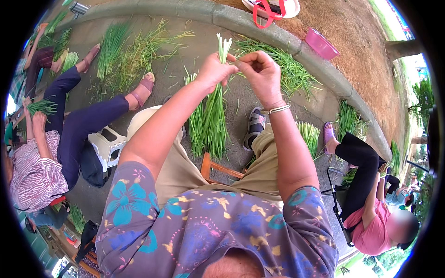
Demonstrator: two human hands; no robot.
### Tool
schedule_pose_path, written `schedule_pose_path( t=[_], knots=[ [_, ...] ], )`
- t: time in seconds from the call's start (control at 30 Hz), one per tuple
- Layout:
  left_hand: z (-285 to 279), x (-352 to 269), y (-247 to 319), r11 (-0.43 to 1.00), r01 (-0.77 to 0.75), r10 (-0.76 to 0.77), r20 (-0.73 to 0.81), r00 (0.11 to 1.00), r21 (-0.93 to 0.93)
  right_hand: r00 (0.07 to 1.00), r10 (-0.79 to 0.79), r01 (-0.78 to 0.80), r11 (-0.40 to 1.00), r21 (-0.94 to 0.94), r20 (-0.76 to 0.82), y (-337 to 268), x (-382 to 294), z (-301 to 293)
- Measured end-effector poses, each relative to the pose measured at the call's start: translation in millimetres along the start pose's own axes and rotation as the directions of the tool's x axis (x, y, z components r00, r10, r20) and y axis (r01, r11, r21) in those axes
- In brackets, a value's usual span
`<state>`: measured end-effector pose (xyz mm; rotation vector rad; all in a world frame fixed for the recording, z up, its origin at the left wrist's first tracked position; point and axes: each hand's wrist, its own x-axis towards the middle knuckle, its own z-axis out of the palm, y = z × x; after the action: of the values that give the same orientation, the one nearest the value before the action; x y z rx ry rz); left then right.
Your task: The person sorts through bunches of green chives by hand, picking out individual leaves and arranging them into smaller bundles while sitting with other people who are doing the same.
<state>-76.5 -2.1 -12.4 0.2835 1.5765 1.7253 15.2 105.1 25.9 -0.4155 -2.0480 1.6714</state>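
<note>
My left hand [213,71] grips a bundle of long green leafy stalks, like Chinese chives [216,114], near its pale stem ends, which point away from me. The green leaves hang down towards my feet. Close on the right, my right hand [259,71] has its thumb and forefinger pinched together at the left fingertips; whether a thin strand is between them is too small to tell. Another green bundle [196,128] lies on the pavement just left of the held one. Beyond my right hand spreads a loose heap of green leaves [290,71].
A concrete kerb [243,21] curves around the front and right. On the soil stand a pink basin [321,44] and a white basin [295,8]. More stalks [113,47] lie left. Seated people are at both sides, with a plastic stool [107,144] at left.
</note>
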Motion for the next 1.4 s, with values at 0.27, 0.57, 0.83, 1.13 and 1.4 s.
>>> schedule_pose_path(
  t=[0.27, 0.57, 0.83, 1.13, 1.4],
  knots=[
    [8.3, -2.1, -9.1, 0.909, -0.203, 0.22, -0.006, 0.975, 0.363, 0.951, -0.229, 0.305, 0.81, -0.501, 0.208, -12.4, -5.5, 5.1],
    [10.4, -7.3, -2.1, 0.932, -0.14, 0.128, 0.057, 0.99, 0.335, 0.956, -0.241, 0.294, 0.828, -0.478, 0.17, -5.5, -7.1, 4.7],
    [10.4, -16.8, 7.0, 0.959, -0.043, 0.007, 0.127, 0.992, 0.281, 0.995, -0.086, 0.1, 0.947, -0.304, 0.058, 3.4, -1.0, 5.3],
    [0.9, -15.2, 3.4, 0.975, 0.181, -0.219, 0.415, 0.883, 0.13, 0.967, -0.23, 0.196, 0.946, -0.259, -0.107, 1.8, 23.4, -16.4],
    [10.2, -32.5, 13.1, 0.951, 0.2, -0.304, 0.599, 0.741, 0.235, 0.785, 0.349, -0.227, 0.931, -0.286, 0.512, -12.0, 11.8, -29.9]
  ],
)
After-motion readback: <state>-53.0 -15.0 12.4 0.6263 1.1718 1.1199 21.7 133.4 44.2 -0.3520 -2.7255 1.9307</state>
